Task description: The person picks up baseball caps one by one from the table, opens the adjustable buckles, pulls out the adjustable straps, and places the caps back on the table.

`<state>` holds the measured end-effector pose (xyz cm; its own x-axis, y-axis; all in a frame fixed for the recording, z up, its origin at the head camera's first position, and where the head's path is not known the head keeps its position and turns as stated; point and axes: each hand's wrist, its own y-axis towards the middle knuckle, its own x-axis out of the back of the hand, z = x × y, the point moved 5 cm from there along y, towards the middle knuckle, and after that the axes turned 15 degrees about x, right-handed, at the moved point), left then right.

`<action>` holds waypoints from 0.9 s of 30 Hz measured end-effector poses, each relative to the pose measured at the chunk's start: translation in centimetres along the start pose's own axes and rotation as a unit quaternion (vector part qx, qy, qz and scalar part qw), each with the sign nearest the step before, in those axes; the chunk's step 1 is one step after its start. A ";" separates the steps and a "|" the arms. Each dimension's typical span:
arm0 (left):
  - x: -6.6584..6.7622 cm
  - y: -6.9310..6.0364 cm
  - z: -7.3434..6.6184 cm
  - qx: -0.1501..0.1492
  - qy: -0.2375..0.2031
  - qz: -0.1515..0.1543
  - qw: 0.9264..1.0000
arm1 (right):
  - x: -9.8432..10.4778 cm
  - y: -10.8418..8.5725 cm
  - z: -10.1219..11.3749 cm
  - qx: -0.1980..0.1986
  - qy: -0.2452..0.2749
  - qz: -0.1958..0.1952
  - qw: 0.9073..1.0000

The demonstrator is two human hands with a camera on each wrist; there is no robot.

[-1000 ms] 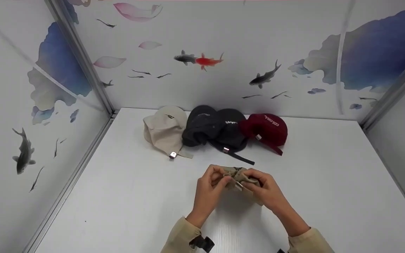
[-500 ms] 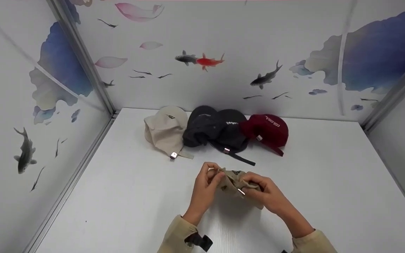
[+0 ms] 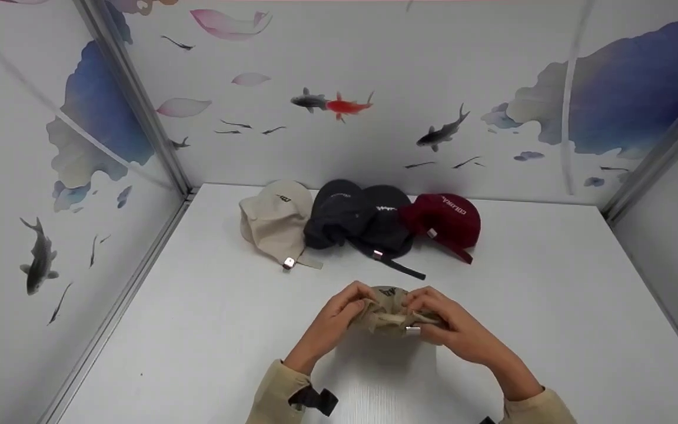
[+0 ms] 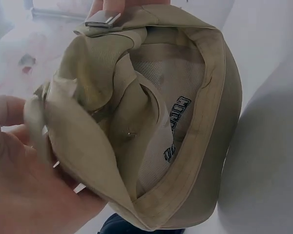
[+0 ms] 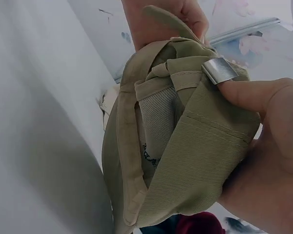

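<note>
A khaki baseball cap (image 3: 388, 323) is held just over the table, its opening toward me. My left hand (image 3: 334, 315) pinches the cap's left edge between thumb and fingers. On the other side my right hand (image 3: 457, 327) grips the back edge, thumb beside the metal buckle (image 3: 413, 331). The left wrist view looks into the folded crown (image 4: 232, 122), where dark lettering (image 4: 178, 119) shows on the inside. In the right wrist view the right thumb (image 5: 254, 95) presses the fabric right by the buckle. The cap's brim is mostly hidden.
Several caps lie in an overlapping row along the back of the white table (image 3: 209, 330): a cream cap (image 3: 277, 221), dark caps (image 3: 339, 215) and a dark red cap (image 3: 448, 221). Printed panels stand at the back and both sides. Loose straps point toward me.
The left hand has moved down and left, its fingers spread wider on the edge. The cap's opening has been pulled wider and tilted toward me. The caps behind stay put.
</note>
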<state>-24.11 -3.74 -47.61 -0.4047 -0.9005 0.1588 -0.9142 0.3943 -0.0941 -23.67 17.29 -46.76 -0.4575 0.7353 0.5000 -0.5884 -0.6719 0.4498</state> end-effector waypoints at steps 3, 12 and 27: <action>0.3 -0.1 0.1 0.006 -0.007 0.005 1.000 | 0.1 0.0 0.0 0.008 -0.011 -0.008 1.000; 1.1 0.4 -0.2 -0.011 0.028 -0.037 0.999 | 0.1 0.0 -0.2 0.024 -0.014 -0.022 0.999; -0.1 0.9 0.2 0.013 0.209 -0.102 0.973 | -0.2 0.0 -0.8 -0.002 -0.001 -0.046 0.999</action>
<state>-24.88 -3.33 -47.94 -0.1935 -0.8046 0.5614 -0.9777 0.2058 -0.0420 -24.13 17.21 -47.37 -0.4004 0.7933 0.4586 -0.6300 -0.6017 0.4909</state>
